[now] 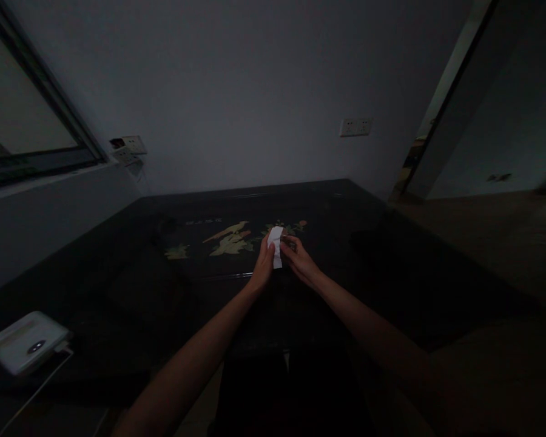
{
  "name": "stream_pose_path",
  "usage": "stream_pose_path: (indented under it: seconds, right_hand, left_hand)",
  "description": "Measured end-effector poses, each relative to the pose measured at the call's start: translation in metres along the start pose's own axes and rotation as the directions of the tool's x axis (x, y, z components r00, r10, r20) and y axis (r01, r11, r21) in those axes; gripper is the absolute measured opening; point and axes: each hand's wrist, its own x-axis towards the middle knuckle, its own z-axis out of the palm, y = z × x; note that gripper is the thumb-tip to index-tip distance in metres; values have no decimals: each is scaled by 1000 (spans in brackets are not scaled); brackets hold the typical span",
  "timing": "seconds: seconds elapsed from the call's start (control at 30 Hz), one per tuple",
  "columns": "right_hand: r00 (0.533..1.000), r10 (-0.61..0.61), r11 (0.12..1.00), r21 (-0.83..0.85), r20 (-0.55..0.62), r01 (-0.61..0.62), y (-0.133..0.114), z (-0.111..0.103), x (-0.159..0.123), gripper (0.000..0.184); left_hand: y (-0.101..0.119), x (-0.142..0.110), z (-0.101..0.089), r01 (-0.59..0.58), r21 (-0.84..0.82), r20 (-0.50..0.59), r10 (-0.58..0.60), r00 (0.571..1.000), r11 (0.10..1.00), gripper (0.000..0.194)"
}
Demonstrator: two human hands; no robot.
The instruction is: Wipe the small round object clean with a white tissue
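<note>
A small white piece of paper (pixel 276 255) is held up over the dark table, roughly in the middle of the view. My left hand (pixel 264 261) grips its left side, thumb across the front and fingers behind. At the paper's right edge, the fingers of my right hand (pixel 298 255) are pinched together. A small, dark, shiny thing (pixel 287 238) shows between those right fingertips; the dim light hides what kind it is. Whether the right fingers also hold the paper, I cannot tell.
The black table (pixel 327 212) has a bird-and-flower picture (pixel 232 240) on its top and stands against a wall. At the left lies a white box-shaped device (pixel 27 343) with a cable (pixel 36 391). Wall sockets (pixel 355 127) and a window (pixel 27 91) are beyond.
</note>
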Motion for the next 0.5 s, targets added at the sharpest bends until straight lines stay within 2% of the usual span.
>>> stream_pose_path:
  seconds: [0.13,0.3,0.5]
  right_hand:
    - [998,-52,998,-38,-32,51,0,2,0,49]
    - [984,-123,992,-52,-127,117,-1,0,2,52]
    - [972,-112,994,-11,-206,112,-5,-9,10,54]
  left_hand:
    - [1,1,-1,-20,-32,7,20,1000,999,55]
    - [0,1,0,-26,-53,24,27,999,998,52]
    - [-2,2,1,-38,-4,19,38,999,999,51]
